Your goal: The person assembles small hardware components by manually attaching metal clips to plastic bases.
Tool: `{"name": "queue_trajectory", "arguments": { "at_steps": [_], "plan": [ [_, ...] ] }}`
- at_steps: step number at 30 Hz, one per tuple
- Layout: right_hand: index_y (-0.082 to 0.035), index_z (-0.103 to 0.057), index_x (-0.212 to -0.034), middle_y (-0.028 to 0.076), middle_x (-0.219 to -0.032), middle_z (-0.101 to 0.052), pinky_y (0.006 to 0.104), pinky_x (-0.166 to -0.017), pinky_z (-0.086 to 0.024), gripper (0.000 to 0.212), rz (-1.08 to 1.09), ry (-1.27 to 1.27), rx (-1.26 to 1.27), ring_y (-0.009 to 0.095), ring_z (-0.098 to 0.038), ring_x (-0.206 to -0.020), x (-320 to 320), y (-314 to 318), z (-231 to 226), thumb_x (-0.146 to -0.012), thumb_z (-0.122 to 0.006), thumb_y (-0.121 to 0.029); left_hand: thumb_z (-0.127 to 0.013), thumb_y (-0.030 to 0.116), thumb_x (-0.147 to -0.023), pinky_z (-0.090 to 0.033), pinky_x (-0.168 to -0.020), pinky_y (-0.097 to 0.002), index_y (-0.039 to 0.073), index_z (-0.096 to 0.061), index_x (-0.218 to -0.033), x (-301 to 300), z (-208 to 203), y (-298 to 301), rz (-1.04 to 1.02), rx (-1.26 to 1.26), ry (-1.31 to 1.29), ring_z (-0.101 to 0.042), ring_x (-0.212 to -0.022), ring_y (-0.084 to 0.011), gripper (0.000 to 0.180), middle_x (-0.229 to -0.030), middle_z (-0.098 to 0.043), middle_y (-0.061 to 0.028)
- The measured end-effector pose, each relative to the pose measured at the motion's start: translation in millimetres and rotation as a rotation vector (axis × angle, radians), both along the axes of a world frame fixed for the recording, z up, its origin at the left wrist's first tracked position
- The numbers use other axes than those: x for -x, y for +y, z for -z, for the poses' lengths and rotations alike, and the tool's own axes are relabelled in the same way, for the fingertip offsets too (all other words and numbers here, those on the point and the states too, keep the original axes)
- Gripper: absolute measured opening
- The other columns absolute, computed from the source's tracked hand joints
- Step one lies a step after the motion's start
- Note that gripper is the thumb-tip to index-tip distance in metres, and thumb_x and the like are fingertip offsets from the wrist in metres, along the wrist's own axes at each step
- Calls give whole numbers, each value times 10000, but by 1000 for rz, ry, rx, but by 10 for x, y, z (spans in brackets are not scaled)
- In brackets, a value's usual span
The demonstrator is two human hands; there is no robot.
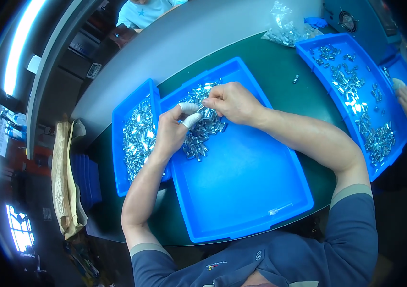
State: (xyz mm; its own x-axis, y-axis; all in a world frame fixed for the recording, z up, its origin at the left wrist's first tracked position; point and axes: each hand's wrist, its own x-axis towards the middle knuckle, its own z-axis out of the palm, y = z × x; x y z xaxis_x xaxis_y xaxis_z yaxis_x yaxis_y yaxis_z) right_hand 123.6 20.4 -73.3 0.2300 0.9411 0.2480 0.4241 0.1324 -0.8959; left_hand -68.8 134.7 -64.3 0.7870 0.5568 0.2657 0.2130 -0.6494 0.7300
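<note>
The metal parts [208, 126] lie heaped in the left far portion of the middle tray [232, 182], right under my fingertips, their long axes pointing every which way. The heap itself stretches along the tray's left side; both hands are about equally near. My left hand [167, 130] comes in from the left, white-capped thumb and finger bent rightward; my right hand [236, 104] meets it, thumb and forefinger drawn together, forearm slanting across the tray's right edge. Whether either pinches a part, I can't tell.
</note>
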Motion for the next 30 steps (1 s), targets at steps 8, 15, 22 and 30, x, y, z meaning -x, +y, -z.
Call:
{"name": "queue_trajectory", "arguments": {
  "at_steps": [8,15,22,30],
  "plan": [
    [-18,-708,-768,184,-686,-660,487,-599,-469,326,101,-93,-66,348,-646,-643,76,-48,-65,-931,-666,-298,-755,38,-874,-560,-779,-285,-1,-717,-1044,-18,-93,-102,28,-129,-15,-697,-842,-142,179,-949,-746,-86],
    [-3,-703,-790,83,-600,-648,354,-526,-467,344,16,-139,-12,158,-610,-547,41,-26,29,-964,-649,-296,-761,31,-860,-557,-723,-305,1,-719,-1014,29,-43,-139,48,-255,-31,-709,-803,-176,162,-915,-744,-120],
    [-7,-698,-773,62,-609,-643,330,-538,-463,356,86,40,-138,128,-598,-569,-52,11,93,-961,-647,-305,-749,59,-887,-551,-782,-288,-14,-698,-1049,256,-219,-117,-137,-318,59,-696,-840,-138,184,-934,-742,-75],
    [-11,-688,-755,39,-615,-633,315,-542,-450,367,141,198,-223,110,-565,-574,-29,66,40,-970,-652,-306,-775,70,-832,-519,-922,-390,29,-696,-1086,657,-472,-39,-302,-785,179,-663,-1064,-306,270,-1106,-692,-158]
  ]
}}
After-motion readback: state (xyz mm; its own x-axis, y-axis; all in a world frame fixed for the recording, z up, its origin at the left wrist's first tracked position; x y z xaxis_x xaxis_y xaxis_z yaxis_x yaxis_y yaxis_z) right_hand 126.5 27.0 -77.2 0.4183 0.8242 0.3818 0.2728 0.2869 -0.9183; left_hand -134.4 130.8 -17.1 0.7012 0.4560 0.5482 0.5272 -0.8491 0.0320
